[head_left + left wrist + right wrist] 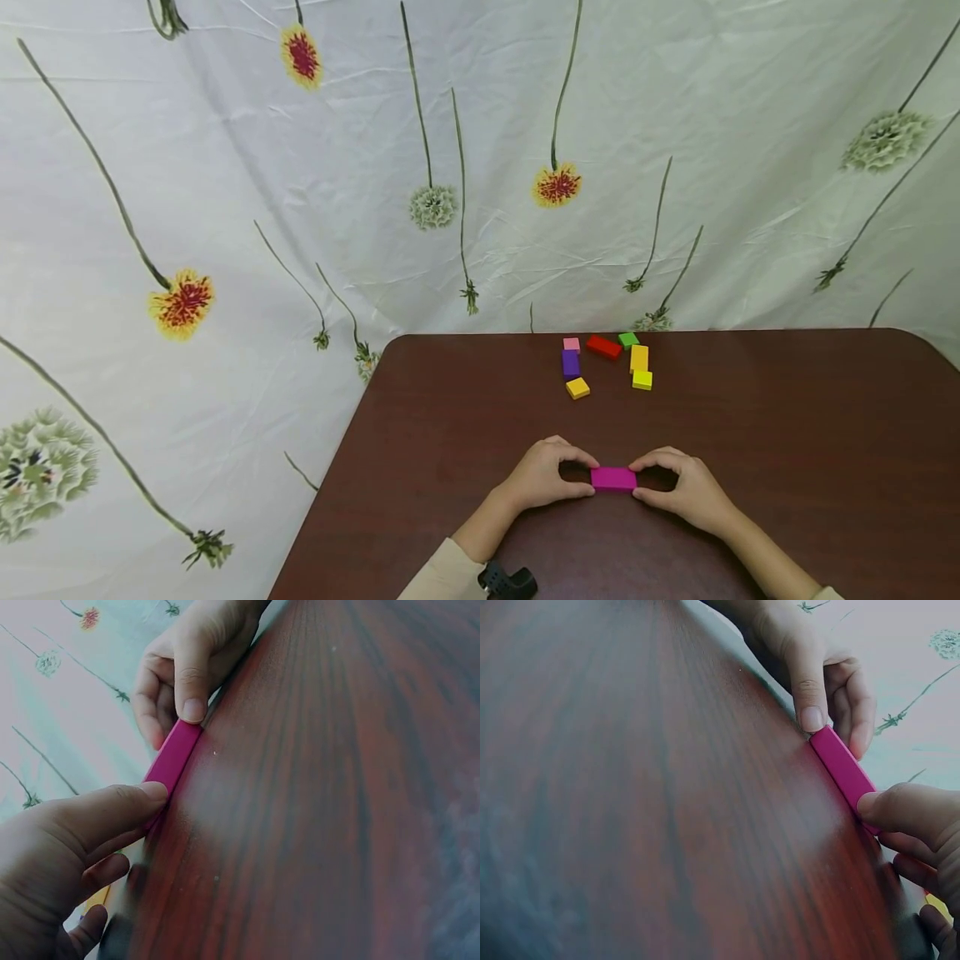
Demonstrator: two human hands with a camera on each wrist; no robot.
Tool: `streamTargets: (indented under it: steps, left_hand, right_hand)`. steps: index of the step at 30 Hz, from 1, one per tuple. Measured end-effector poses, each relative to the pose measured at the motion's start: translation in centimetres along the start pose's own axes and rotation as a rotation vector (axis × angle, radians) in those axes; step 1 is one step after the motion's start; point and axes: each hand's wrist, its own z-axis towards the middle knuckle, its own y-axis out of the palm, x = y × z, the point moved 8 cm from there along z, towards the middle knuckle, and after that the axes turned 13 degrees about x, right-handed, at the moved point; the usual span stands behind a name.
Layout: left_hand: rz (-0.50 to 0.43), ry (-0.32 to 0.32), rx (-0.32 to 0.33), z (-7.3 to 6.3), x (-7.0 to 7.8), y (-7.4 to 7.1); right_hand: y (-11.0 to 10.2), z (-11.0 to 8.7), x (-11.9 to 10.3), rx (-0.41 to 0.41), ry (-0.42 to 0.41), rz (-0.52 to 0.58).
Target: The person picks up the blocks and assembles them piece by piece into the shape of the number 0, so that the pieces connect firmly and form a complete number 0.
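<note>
Left hand (pixel 546 473) pinches the magenta block (pixel 613 480) by its left end, thumb nearside. Farther back, well apart, presumably to leave working room: pink block (pixel 572 344), purple block (pixel 571 364), amber block (pixel 577 388) in a rough column, then a slanted red block (pixel 603 347). Magenta block lies crosswise, on or just above the table (pixel 450 417); a hold at both ends likely keeps it steady. Back right: green block (pixel 628 340), orange block (pixel 639 357), yellow block (pixel 642 381). Right hand (pixel 692 490) mirrors, pinching the right end.
</note>
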Motion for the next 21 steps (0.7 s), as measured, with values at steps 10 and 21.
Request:
streamTargets:
  steps: [10, 21]
  left_hand:
    - [-0.047, -0.001, 0.019, -0.1, -0.4, -0.1]
    - [-0.042, 0.020, 0.020, -0.2, -0.3, 0.2]
  right_hand:
    - [-0.4, 0.7, 0.3, 0.011, 0.037, 0.035]
    - [-3.5, 6.2, 4.0, 0.180, 0.182, -0.079]
